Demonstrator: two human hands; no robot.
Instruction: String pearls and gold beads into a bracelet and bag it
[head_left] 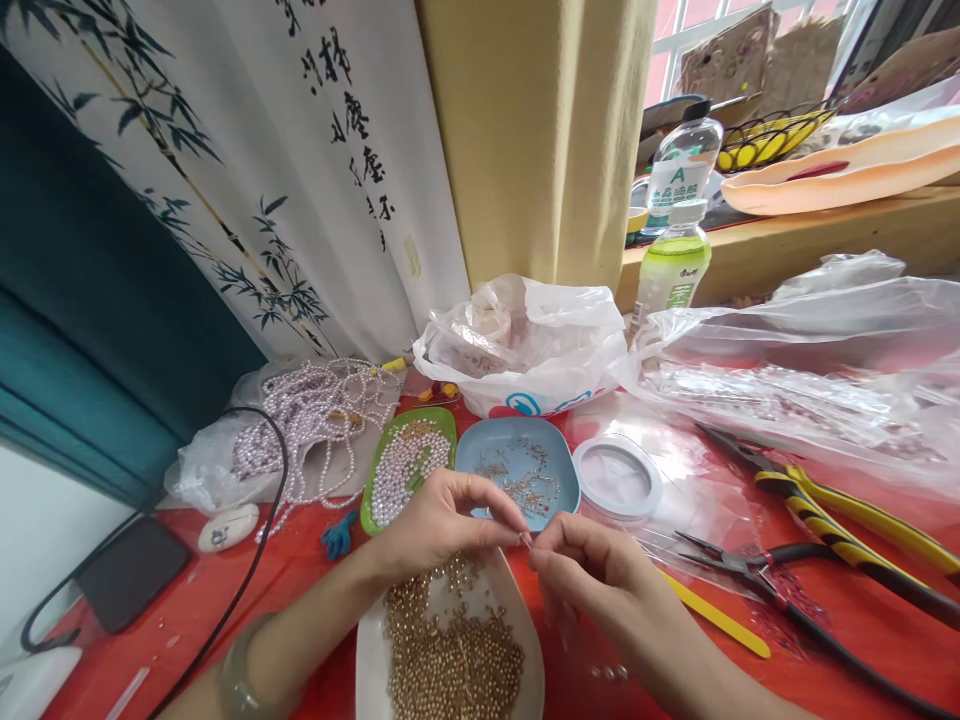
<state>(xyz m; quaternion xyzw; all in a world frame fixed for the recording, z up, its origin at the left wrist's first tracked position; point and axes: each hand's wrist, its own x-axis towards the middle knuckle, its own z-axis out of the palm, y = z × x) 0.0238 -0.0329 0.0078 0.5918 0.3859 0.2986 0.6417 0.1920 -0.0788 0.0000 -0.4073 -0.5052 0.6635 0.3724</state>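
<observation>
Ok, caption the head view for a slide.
Left hand and right hand pinch together above a white dish of gold beads.

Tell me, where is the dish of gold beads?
In the head view, the white dish of gold beads sits at the bottom centre on the red table, just under both hands, below the blue dish.

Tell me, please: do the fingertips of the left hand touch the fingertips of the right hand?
Touching. The head view shows the left hand and the right hand meeting fingertip to fingertip above the white dish of gold beads, with no gap visible.
</observation>
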